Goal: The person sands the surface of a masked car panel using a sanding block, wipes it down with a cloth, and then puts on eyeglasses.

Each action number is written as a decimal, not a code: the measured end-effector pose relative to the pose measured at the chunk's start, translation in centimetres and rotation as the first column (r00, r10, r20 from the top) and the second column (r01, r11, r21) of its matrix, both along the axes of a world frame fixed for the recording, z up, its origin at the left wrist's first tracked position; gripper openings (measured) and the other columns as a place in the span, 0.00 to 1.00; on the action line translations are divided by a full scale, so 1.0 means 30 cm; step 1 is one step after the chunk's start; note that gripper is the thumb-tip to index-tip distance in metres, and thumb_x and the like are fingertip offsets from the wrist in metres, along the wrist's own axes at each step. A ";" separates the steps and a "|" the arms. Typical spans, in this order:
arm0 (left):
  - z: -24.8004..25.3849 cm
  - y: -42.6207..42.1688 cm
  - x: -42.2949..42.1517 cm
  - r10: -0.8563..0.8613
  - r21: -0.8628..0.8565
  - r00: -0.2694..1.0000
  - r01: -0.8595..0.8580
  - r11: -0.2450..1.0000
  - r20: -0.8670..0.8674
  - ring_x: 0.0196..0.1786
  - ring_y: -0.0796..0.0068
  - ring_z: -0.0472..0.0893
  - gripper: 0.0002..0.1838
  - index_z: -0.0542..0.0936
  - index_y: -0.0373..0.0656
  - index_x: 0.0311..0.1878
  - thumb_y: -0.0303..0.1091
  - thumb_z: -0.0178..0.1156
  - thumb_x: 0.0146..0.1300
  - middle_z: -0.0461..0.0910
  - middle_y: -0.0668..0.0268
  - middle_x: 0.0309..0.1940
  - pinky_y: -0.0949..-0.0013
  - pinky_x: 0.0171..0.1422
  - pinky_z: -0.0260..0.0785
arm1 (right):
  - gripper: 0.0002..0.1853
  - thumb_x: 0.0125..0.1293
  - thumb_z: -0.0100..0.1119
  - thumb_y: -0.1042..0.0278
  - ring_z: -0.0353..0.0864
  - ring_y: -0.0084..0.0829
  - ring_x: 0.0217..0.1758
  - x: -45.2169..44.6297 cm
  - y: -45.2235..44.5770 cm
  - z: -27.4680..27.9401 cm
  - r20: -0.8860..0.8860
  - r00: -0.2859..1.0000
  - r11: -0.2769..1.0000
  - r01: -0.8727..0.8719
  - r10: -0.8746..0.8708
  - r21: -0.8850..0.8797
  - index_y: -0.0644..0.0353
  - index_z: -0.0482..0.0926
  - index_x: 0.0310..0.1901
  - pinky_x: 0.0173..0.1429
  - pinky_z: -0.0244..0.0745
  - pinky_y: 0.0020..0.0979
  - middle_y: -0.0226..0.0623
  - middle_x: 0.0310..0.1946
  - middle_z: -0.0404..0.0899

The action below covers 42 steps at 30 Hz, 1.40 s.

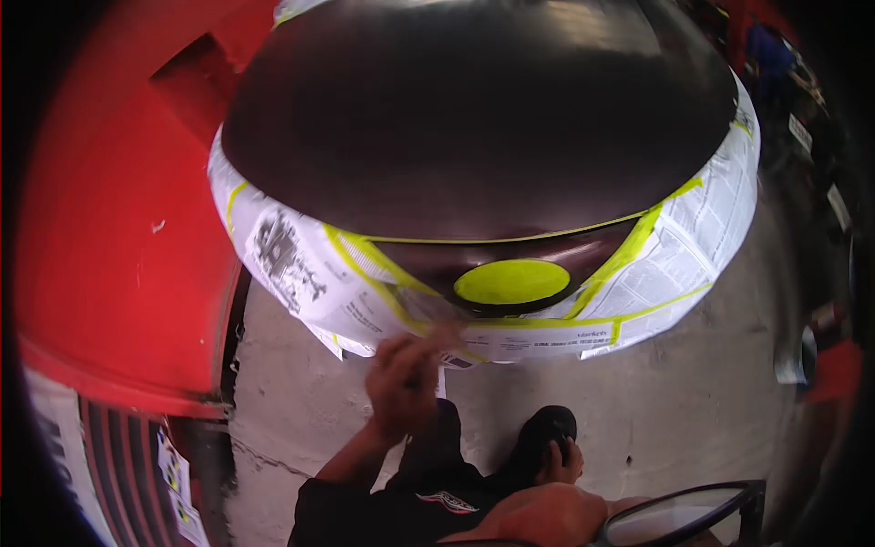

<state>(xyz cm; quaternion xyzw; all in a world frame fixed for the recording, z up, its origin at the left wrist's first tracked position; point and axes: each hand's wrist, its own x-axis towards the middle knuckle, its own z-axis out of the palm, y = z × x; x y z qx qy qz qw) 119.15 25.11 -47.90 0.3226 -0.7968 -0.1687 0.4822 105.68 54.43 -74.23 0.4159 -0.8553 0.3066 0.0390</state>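
Observation:
My left hand is raised at the lower edge of a car's front end, its fingers smeared by motion close to the newspaper masking. Whether it holds anything is unclear. Lower down, my right hand rests with fingers apart against my dark-clothed leg. The dark bonnet fills the upper middle. Beneath it, yellow-green masking tape edges the newspaper, and an oval badge is covered in the same colour, on a dark glossy panel.
A red wall or panel stands at the left, with a dark striped panel below. Concrete floor lies underneath. Dark clutter lines the right side. Glasses show at the bottom right.

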 end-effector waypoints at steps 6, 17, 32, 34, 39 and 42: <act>0.217 -0.548 -0.063 0.436 -0.250 0.900 -0.417 0.874 0.022 0.69 0.46 0.70 0.22 0.71 0.31 0.69 0.33 0.51 0.78 0.66 0.42 0.69 0.52 0.71 0.65 | 0.16 0.66 0.67 0.67 0.74 0.58 0.64 0.053 0.060 0.411 0.287 0.958 0.962 -0.075 -0.003 0.262 0.54 0.83 0.56 0.67 0.68 0.54 0.56 0.62 0.74; 0.325 -0.850 0.142 0.220 -0.425 0.529 0.304 0.852 0.820 0.84 0.35 0.46 0.61 0.53 0.37 0.82 0.75 0.61 0.61 0.46 0.40 0.83 0.30 0.83 0.39 | 0.19 0.63 0.70 0.65 0.74 0.53 0.65 0.227 0.257 0.699 0.546 0.820 0.861 -0.146 -0.171 0.488 0.52 0.84 0.56 0.68 0.68 0.51 0.51 0.61 0.76; 0.281 -0.753 -0.235 0.094 -0.321 0.881 0.068 0.945 0.463 0.72 0.46 0.71 0.36 0.59 0.26 0.78 0.48 0.41 0.80 0.64 0.40 0.75 0.42 0.79 0.50 | 0.17 0.68 0.67 0.59 0.80 0.52 0.58 0.207 0.326 0.656 0.649 0.504 0.762 0.026 -0.569 0.648 0.57 0.85 0.54 0.63 0.74 0.49 0.49 0.53 0.81; 0.282 -0.742 -0.228 0.225 -0.398 0.832 -0.006 0.918 0.506 0.76 0.41 0.67 0.36 0.59 0.27 0.78 0.50 0.40 0.80 0.67 0.41 0.73 0.36 0.84 0.37 | 0.17 0.68 0.68 0.59 0.83 0.50 0.54 0.064 0.233 0.617 0.598 0.559 0.795 0.207 -0.574 0.570 0.59 0.85 0.54 0.61 0.77 0.46 0.47 0.50 0.84; 0.278 -0.733 -0.222 0.213 -0.337 0.848 -0.043 0.940 0.486 0.83 0.44 0.57 0.36 0.65 0.31 0.77 0.52 0.40 0.79 0.60 0.43 0.79 0.36 0.84 0.39 | 0.17 0.68 0.69 0.63 0.83 0.48 0.56 -0.319 -0.101 0.736 0.606 0.668 0.902 0.317 -0.431 0.292 0.59 0.84 0.55 0.61 0.77 0.42 0.46 0.52 0.84; 0.269 -0.736 -0.212 0.193 -0.298 0.852 -0.045 0.953 0.487 0.84 0.45 0.55 0.37 0.65 0.31 0.77 0.53 0.39 0.79 0.60 0.44 0.80 0.36 0.84 0.37 | 0.15 0.67 0.69 0.64 0.84 0.45 0.54 -0.321 -0.125 0.751 0.696 0.645 0.949 0.188 -0.314 0.254 0.58 0.85 0.53 0.60 0.77 0.40 0.45 0.50 0.85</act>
